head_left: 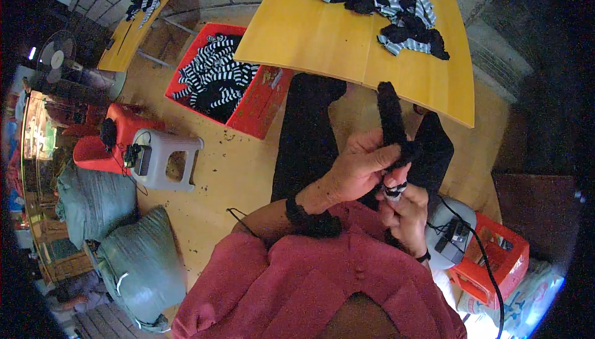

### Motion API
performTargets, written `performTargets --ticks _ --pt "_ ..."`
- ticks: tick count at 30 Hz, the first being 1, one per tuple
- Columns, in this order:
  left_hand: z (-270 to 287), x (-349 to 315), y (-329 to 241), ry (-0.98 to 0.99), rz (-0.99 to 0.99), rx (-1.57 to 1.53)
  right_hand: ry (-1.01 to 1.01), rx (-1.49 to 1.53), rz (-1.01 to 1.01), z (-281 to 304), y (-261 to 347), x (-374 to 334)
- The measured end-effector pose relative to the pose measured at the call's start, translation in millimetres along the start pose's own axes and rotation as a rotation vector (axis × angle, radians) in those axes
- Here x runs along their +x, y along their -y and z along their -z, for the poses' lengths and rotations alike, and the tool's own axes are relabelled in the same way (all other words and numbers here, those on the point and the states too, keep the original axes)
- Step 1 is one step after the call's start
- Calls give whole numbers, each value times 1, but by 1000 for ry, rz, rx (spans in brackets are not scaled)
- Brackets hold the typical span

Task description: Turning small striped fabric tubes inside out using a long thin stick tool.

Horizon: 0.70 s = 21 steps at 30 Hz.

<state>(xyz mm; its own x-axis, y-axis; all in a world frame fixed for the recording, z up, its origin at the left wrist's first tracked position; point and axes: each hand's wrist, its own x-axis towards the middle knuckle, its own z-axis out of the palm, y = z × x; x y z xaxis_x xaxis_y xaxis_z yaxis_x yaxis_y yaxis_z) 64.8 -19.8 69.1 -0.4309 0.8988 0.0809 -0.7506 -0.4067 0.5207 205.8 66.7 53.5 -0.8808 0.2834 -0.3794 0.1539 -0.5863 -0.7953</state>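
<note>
Over my lap, my left hand (362,164) is closed, thumb on top, on a black fuzzy knit piece (390,113). The piece sticks up from the grip as a narrow strip, its tip near the table edge. Just below, my right hand (409,218) is closed with its fingers curled at the lower end, where a small black-and-white striped part (395,191) shows. My two hands touch or nearly touch, and the fingers hide much of the piece. Ahead on the yellow table (297,29) lies a pile of black knit pieces with grey-and-white striped parts (396,4).
A red bin (263,106) of striped knit pieces (217,79) stands left of the table. Farther left are a grey stool (167,159), a red stool (102,144) and stuffed green sacks (142,264). At right, a black cable (483,252) hangs near a red crate (496,264).
</note>
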Motion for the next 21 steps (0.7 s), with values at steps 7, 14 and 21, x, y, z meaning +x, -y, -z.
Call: performTargets --ticks 7,14,21 --pt "11 -1 -4 -26 -50 227 -225 -400 360 -20 -10 14" --pt "-7 15 -31 -113 -126 249 -194 -517 355 -20 -7 11" --pt "-1 21 -45 -132 -262 107 -126 -587 191 -16 -5 -3"
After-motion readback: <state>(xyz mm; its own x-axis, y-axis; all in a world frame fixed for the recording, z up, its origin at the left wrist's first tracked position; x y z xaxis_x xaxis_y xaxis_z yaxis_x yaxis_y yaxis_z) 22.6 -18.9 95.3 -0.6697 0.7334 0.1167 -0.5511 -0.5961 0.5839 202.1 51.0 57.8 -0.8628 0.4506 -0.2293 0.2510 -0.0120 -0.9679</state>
